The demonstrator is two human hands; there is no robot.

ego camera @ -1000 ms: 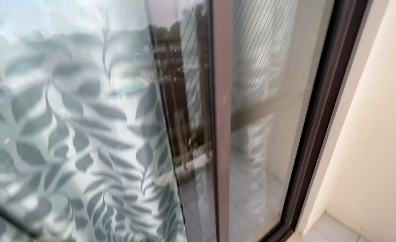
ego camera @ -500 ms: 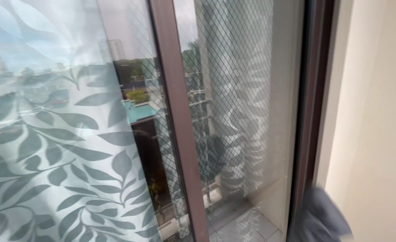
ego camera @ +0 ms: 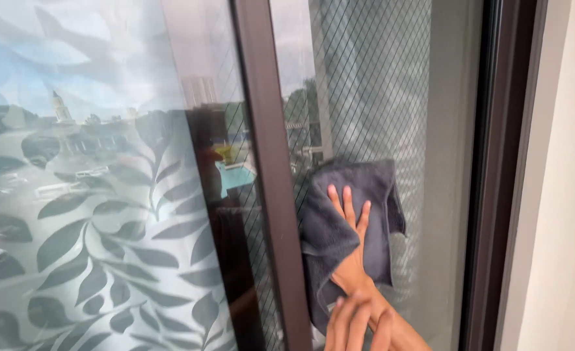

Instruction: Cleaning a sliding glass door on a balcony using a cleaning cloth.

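A right hand (ego camera: 351,250) presses flat, fingers (ego camera: 347,207) spread, on a soft dark grey cloth (ego camera: 349,224) against the smooth window pane (ego camera: 372,91), right of the brown frame bar (ego camera: 265,162). Left hand (ego camera: 359,325) fingers lie together over the right wrist. A sheer leaf-patterned curtain (ego camera: 86,247) hangs left.

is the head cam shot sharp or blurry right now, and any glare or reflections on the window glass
Head view: mostly sharp, lit by daylight from outside; the glass pane shows a faint reflection of the leaf-patterned sheer curtain; the dark grey microfibre cloth under the flat hand is crisp; the second hand at the bottom edge is slightly soft.
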